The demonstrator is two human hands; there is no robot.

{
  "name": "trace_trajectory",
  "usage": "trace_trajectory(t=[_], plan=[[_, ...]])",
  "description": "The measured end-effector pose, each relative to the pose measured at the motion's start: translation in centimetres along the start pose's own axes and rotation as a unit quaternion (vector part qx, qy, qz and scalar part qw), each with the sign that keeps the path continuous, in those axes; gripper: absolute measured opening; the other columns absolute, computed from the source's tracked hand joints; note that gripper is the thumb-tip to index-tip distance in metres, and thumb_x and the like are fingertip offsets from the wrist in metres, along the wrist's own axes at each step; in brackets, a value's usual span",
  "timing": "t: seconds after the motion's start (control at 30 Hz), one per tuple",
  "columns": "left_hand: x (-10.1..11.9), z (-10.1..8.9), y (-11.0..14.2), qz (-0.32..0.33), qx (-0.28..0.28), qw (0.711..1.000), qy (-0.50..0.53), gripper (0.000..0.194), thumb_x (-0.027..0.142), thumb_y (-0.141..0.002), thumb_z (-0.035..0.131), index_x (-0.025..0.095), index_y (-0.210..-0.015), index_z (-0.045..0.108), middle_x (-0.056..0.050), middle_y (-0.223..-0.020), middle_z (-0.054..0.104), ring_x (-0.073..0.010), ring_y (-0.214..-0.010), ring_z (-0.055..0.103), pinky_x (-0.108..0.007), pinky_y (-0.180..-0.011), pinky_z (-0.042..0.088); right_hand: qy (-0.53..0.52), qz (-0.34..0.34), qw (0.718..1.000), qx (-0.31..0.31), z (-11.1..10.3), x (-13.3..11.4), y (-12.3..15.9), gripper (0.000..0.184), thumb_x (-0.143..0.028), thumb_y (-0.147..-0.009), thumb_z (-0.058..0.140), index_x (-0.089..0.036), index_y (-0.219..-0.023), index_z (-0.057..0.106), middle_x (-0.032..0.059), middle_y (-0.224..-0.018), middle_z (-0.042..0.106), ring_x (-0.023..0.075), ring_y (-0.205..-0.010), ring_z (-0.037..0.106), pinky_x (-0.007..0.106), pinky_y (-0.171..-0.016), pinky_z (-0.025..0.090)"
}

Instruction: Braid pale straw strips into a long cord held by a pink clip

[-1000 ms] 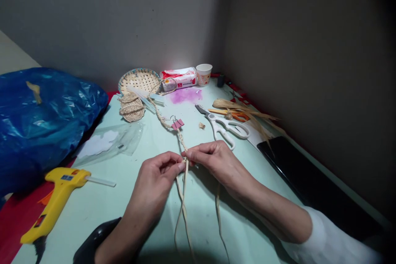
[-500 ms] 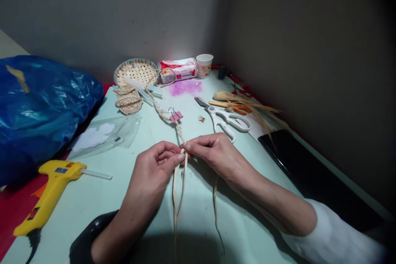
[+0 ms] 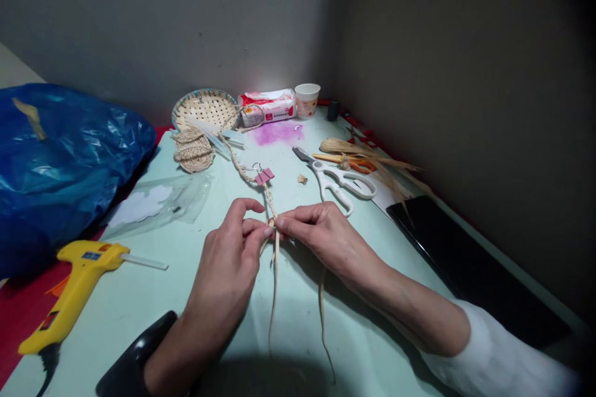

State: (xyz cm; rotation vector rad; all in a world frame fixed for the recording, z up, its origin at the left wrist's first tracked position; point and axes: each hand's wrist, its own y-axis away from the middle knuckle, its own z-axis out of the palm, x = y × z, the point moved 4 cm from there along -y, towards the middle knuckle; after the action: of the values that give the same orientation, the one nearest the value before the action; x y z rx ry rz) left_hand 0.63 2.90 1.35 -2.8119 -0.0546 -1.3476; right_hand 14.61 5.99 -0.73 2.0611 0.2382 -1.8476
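Observation:
My left hand point(image 3: 228, 260) and my right hand point(image 3: 321, 232) meet at the middle of the pale green table point(image 3: 139, 310). Both pinch the lower end of a thin straw braid point(image 3: 269, 201). Loose straw strands point(image 3: 274, 298) hang from the pinch toward me, one trailing under my right wrist. The braid runs away from me, through a pink binder clip point(image 3: 264, 175), to a coil of braided straw point(image 3: 192, 149). My left index finger is lifted a little; thumb and other fingers stay closed on a strand.
White scissors point(image 3: 338, 180) and orange-handled scissors point(image 3: 358, 164) lie right of the braid beside a straw bundle point(image 3: 367, 158). A yellow glue gun point(image 3: 69, 291) lies left, a blue plastic bag point(image 3: 65, 161) behind it. A woven basket point(image 3: 205, 108), a packet point(image 3: 267, 105), a cup point(image 3: 307, 99) stand at the back; a black slab point(image 3: 465, 267) lies right.
My left hand has shifted up and right to meet the right fingertips, and its index finger has lifted. The hanging strands have swung closer together. The view dropped slightly after the first frame.

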Motion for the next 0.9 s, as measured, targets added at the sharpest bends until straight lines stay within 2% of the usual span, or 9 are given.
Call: trace_trajectory(t=[0.13, 0.23, 0.47, 0.67, 0.9], plan=[[0.3, 0.0, 0.1, 0.005, 0.004, 1.0, 0.004, 0.013, 0.028, -0.091, 0.048, 0.026, -0.104, 0.048, 0.004, -0.073, 0.068, -0.0143, -0.065, 0.058, -0.026, -0.066, 0.04, -0.019, -0.003, 1.0, 0.001, 0.0, 0.0, 0.0, 0.024, -0.026, -0.079, 0.058, -0.013, -0.065, 0.071, 0.0001, -0.062, 0.061, 0.0116, -0.062, 0.049, 0.023, -0.062, 0.036], [-0.3, 0.2, -0.2, -0.02, -0.008, 0.998, 0.061, 0.016, 0.03, -0.09, 0.049, 0.028, -0.106, 0.048, 0.006, -0.068, 0.066, -0.0129, -0.058, 0.054, -0.025, -0.061, 0.039, -0.028, -0.008, 1.0, -0.004, 0.1, -0.1, -0.1, 0.023, -0.026, -0.08, 0.058, -0.014, -0.065, 0.071, 0.0007, -0.065, 0.064, 0.0122, -0.064, 0.05, 0.024, -0.064, 0.037], [-0.9, 0.4, -1.0, -0.031, -0.027, 0.987, 0.158, 0.021, 0.025, -0.087, 0.055, 0.027, -0.106, 0.046, 0.007, -0.063, 0.061, -0.0132, -0.065, 0.057, -0.024, -0.064, 0.041, -0.065, -0.029, 0.997, -0.04, 0.3, 0.1, -0.2, 0.026, -0.026, -0.083, 0.056, -0.014, -0.071, 0.075, 0.0035, -0.07, 0.069, 0.0161, -0.073, 0.059, 0.027, -0.074, 0.04], [-0.1, 0.2, -1.2, -0.052, -0.05, 0.97, 0.232, 0.025, 0.024, -0.084, 0.059, 0.024, -0.104, 0.044, 0.006, -0.06, 0.062, -0.0127, -0.061, 0.056, -0.023, -0.06, 0.04, -0.089, -0.023, 0.995, -0.041, -0.1, -0.3, 0.0, 0.026, -0.026, -0.084, 0.058, -0.013, -0.067, 0.072, 0.0, -0.059, 0.063, 0.0116, -0.065, 0.054, 0.025, -0.071, 0.039], [-0.6, 0.4, -1.8, -0.084, -0.092, 0.946, 0.3, 0.037, 0.029, -0.077, 0.069, 0.023, -0.102, 0.043, 0.003, -0.061, 0.065, -0.0135, -0.061, 0.059, -0.022, -0.056, 0.038, -0.142, 0.001, 0.987, -0.071, 0.0, -0.2, -0.3, 0.024, -0.031, -0.08, 0.064, -0.012, -0.069, 0.073, 0.0038, -0.07, 0.069, 0.0113, -0.066, 0.053, 0.025, -0.07, 0.04]])
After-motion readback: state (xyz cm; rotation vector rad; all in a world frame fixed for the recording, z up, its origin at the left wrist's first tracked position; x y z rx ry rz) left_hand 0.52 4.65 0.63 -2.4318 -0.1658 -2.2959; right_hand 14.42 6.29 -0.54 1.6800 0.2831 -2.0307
